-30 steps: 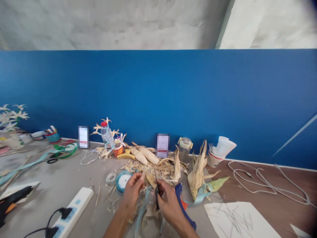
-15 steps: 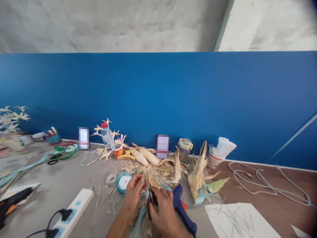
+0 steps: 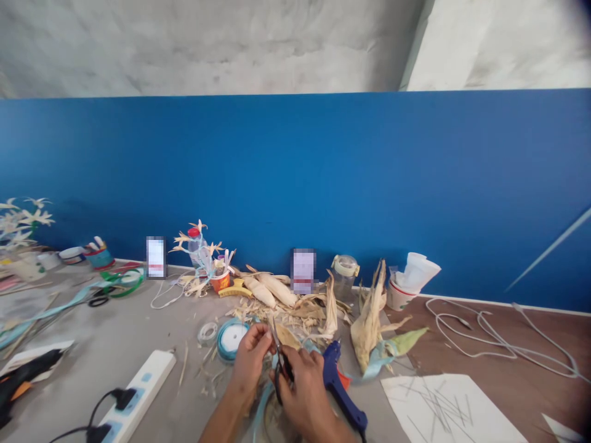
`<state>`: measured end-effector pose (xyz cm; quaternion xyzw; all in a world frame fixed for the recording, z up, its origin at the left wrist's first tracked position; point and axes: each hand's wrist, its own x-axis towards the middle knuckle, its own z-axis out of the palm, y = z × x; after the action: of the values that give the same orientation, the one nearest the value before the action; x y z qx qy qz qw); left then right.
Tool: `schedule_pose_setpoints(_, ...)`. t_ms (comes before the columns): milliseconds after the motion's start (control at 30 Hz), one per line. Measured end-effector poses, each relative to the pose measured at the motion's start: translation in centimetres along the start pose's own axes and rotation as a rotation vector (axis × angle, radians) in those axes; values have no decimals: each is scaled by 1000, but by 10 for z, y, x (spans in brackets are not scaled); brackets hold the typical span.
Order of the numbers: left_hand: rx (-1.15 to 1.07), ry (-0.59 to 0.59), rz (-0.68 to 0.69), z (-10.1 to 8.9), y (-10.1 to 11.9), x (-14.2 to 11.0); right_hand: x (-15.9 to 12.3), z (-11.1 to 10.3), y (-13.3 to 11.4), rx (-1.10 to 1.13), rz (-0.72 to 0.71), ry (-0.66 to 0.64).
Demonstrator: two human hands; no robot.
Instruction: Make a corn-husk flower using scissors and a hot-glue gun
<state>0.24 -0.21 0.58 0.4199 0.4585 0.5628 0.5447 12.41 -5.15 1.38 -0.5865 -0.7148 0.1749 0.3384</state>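
My right hand [image 3: 302, 378] is closed around the dark handles of a pair of scissors [image 3: 278, 363], whose blades point up and away from me. Close beside the blades, my left hand [image 3: 253, 351] is pinched with fingertips together; whatever it holds is too small to make out. A roll of blue ribbon [image 3: 227, 340] lies just left of my left hand. A blue glue gun [image 3: 339, 384] rests right of my right hand. Behind both hands are dried corn husks [image 3: 310, 311] and scattered husk scraps.
A white power strip [image 3: 138, 394] with black plugs lies front left. Thin wires sit on a white sheet [image 3: 401, 400] at front right. A husk bundle [image 3: 367, 326], a lidded jar [image 3: 345, 277] and a paper cup [image 3: 401, 296] stand toward the blue partition [image 3: 295, 172]. White cables [image 3: 498, 344] curl at right.
Both hands stay almost in place, with the scissors still in my right hand. My left fingers have shifted very slightly by the blades. The view has tilted a little.
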Motion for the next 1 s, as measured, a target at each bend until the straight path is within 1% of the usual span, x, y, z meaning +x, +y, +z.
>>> schedule_pose_setpoints(100, -26, -48, 8, 1, 2, -1, 0, 1, 1, -11, -7, 6)
schedule_pose_setpoints(233, -8, -43, -19, 2, 4, -2, 0, 1, 1, -19, -15, 3)
schedule_pose_setpoints(367, -21, -47, -17, 2, 3, -3, 1, 2, 3, -32, -23, 10)
schedule_pose_setpoints(567, -47, -72, -15, 1, 1, -1, 0, 3, 3, 6, 5, -10)
schedule_pose_setpoints(833, -8, -42, -66, 4, 6, -5, 1, 1, 2, 40, -6, -6)
schedule_pose_setpoints(1000, -9, -34, -53, 4, 7, -6, 0, 3, 3, 58, -1, -10)
